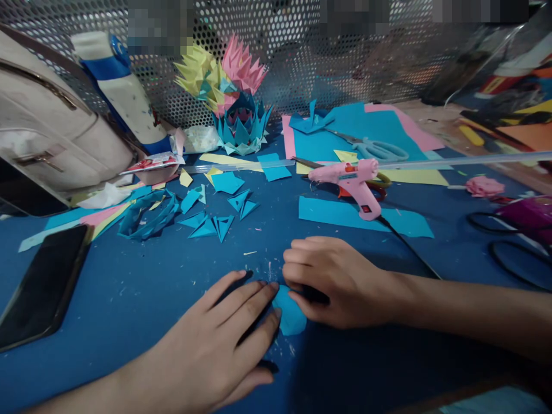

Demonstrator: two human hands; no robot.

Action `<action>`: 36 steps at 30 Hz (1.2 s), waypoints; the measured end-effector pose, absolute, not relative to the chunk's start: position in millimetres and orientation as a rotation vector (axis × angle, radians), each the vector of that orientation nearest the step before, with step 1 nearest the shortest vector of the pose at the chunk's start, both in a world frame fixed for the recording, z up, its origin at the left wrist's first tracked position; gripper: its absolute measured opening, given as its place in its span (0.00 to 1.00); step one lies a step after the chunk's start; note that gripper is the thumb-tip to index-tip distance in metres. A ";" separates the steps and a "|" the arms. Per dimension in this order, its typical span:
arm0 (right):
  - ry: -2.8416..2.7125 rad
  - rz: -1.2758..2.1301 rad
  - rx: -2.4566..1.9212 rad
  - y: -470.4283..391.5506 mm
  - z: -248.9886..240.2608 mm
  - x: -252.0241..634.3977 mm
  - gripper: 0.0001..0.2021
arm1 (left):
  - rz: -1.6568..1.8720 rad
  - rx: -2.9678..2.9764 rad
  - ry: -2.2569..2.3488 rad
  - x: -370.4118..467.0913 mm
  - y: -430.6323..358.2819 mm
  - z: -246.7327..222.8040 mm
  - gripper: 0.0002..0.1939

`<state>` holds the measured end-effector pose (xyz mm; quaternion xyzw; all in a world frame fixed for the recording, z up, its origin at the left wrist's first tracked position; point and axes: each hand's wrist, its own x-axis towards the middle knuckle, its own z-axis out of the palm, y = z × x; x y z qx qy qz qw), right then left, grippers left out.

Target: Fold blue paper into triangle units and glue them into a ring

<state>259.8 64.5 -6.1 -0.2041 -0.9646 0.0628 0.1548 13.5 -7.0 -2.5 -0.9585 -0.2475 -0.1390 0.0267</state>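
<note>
A small blue piece of paper (292, 313) lies on the table between my two hands. My left hand (233, 328) is spread over the tabletop, palm down, with its fingertips at the paper's left edge. Curled fingers and thumb of my right hand (332, 282) meet at the paper's upper right side, pinching it there; the exact contact is partly hidden. Several folded blue paper points (207, 225) lie beyond my left hand. Behind my right hand, a pink hot glue gun (356, 181) rests near a blue paper strip (401, 221).
Folded paper flowers (244, 129) stand by the perforated metal panel (293, 40). Light-blue-handled scissors (383, 149) lie on coloured sheets. A phone (43, 282), a white bag (56, 121) and a white-and-blue bottle (125, 95) are at left. The glue gun's black cord (409, 247) passes behind my right forearm.
</note>
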 end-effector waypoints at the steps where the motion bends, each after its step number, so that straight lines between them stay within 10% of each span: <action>1: -2.751 0.197 -0.586 64.5 -6.0 259.7 0.03 | -0.412 -2.963 -0.758 13.2 -6.7 -1.9 0.24; 36: -2.651 0.434 -0.687 57.4 -0.1 260.7 0.07 | -0.381 -3.021 -0.771 9.4 -9.7 -10.2 0.33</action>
